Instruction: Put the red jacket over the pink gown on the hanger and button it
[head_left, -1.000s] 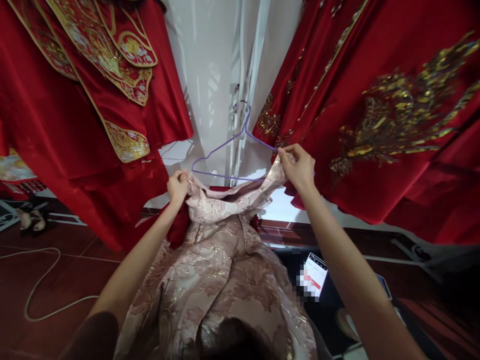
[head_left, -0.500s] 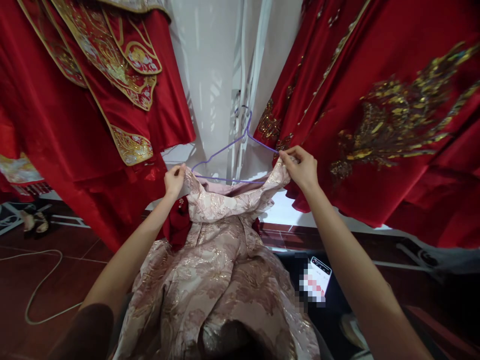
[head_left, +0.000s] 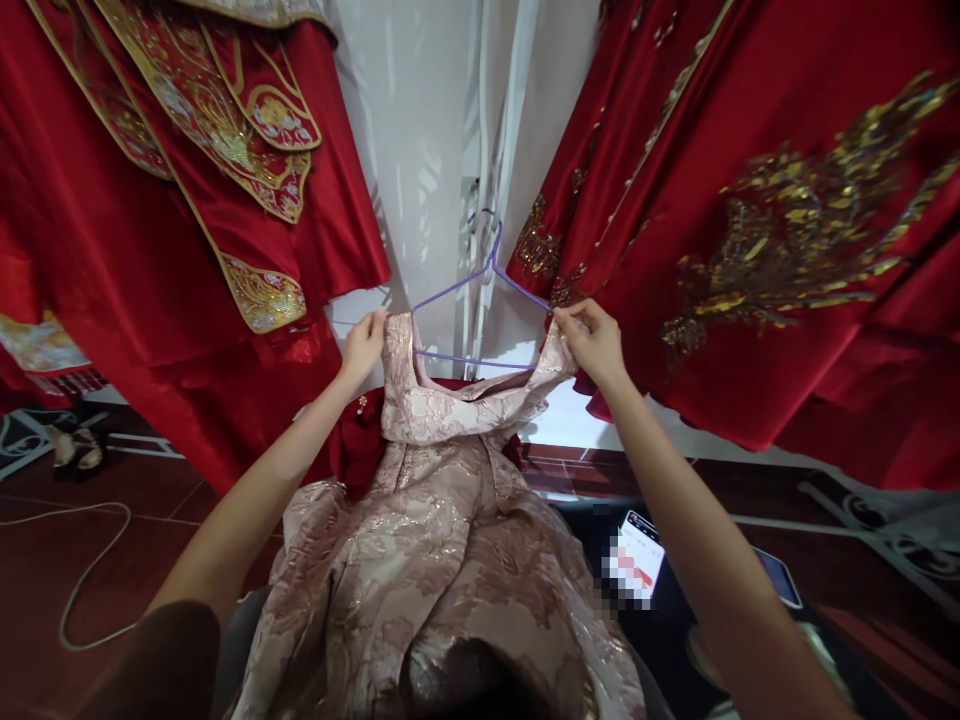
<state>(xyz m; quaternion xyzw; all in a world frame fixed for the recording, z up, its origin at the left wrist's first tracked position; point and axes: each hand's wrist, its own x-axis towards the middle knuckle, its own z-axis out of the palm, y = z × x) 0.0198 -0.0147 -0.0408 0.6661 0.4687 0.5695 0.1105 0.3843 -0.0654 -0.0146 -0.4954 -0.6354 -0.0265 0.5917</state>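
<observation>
A pale pink brocade dress (head_left: 442, 490) with a metallic floral pattern spreads toward me, its neckline facing away. My left hand (head_left: 365, 345) pinches its left shoulder strap, and my right hand (head_left: 596, 342) pinches the right one. Between the straps is a thin purple clothes hanger (head_left: 491, 262), its hook pointing up and away. Both ends of the hanger reach into the dress's shoulders, and its lower bar crosses the neck opening. The tips of my fingers are partly hidden by the fabric.
Red embroidered gowns hang at the left (head_left: 225, 210) and the right (head_left: 720, 250), near both hands. White curtain fabric (head_left: 420, 130) hangs between them. A lit phone (head_left: 637, 560) lies at lower right. A pale cable (head_left: 90, 570) and strappy shoes (head_left: 79, 450) are on the left floor.
My left hand has moved slightly right and up, bringing the left strap over the hanger's left end, which was outside it. My right hand has shifted slightly left.
</observation>
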